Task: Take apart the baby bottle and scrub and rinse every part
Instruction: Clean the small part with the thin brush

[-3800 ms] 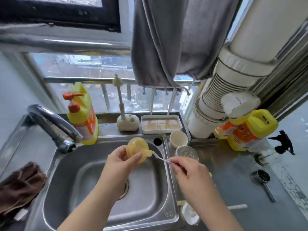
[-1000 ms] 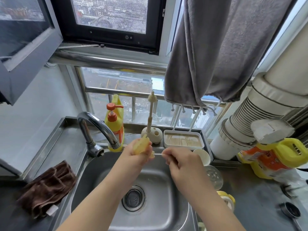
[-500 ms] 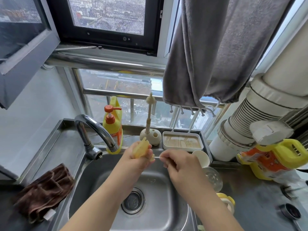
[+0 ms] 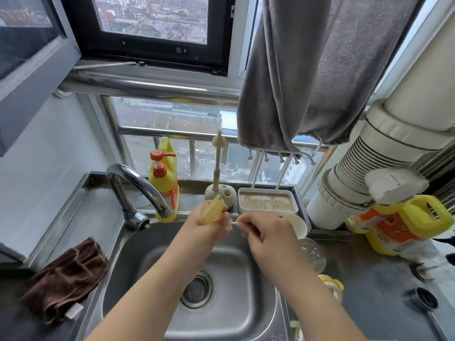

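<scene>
At frame center above the sink (image 4: 138, 254), the left hand (image 4: 204, 223) grips a yellow nipple (image 4: 212, 212); the right hand (image 4: 263, 230) fingers pinch a thin brush (image 4: 235, 223).

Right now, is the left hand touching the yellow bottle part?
Touching. The head view shows the left hand with its fingers curled round the yellow bottle part, holding it up over the sink.

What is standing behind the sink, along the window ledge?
Behind the sink: a yellow soap bottle, a brush upright in its round holder, and a white tray. The hands cover part of the holder.
</scene>
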### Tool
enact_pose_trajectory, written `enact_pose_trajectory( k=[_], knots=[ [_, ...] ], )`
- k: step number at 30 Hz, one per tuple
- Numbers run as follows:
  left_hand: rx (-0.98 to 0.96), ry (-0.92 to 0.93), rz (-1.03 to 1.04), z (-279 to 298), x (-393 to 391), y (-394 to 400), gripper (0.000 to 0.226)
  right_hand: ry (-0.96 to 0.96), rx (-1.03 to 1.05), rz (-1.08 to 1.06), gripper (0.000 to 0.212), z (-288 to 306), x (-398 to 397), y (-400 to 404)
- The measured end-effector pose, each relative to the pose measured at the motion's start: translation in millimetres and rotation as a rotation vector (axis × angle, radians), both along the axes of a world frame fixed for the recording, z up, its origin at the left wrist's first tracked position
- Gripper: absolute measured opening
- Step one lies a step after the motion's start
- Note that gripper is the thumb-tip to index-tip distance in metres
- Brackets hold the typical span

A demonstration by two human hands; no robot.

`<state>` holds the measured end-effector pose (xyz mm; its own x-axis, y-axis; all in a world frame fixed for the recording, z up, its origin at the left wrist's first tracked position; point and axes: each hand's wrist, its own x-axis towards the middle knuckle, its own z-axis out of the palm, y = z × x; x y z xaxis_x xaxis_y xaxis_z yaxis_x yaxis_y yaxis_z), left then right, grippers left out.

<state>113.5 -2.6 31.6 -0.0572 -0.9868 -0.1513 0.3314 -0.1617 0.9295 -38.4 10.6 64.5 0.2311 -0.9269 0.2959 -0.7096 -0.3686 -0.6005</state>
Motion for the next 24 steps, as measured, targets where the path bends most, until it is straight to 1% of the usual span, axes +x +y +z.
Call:
enact_pose_trajectory(
  k=[3,6,8,10,13,15,18,21,24],
  knots=[
    [-0.009,0.007,0.013,1.1,1.4,-0.8,0.025,-0.046,-0.014,-0.065,0.016,0.3,-7.1,-1.9],
    [-0.001,-0.016,-0.004,1.7,-0.8,0.6,0.026,0.01,-0.003,-0.004,0.013,-1.7,-2.0,0.5],
    [-0.007,-0.041,-0.01,2.1,-1.1,1.6,0.027,0.01,0.001,-0.015,0.014,-2.3,-3.8,0.8],
    [-0.002,-0.014,0.015,3.1,1.1,1.6,0.028,-0.006,0.004,-0.062,0.017,-0.3,-9.7,-0.3],
    [0.0,0.024,-0.012,6.0,1.3,2.8,0.033,0.02,-0.001,-0.027,0.018,1.4,-7.1,2.9],
    [-0.003,0.027,-0.016,7.0,-0.4,4.6,0.036,0.005,-0.01,-0.026,0.015,2.1,-7.2,4.1],
    [-0.007,0.026,-0.014,9.3,-1.0,6.9,0.029,-0.004,-0.034,-0.058,0.012,3.0,-9.7,4.0],
    [-0.009,0.028,-0.014,11.7,-2.0,9.0,0.034,0.041,-0.027,-0.013,0.016,3.4,-5.7,8.2],
    [-0.001,0.035,0.015,14.7,-1.1,11.0,0.029,0.002,-0.076,-0.053,0.01,4.3,-12.3,7.2]
  ],
)
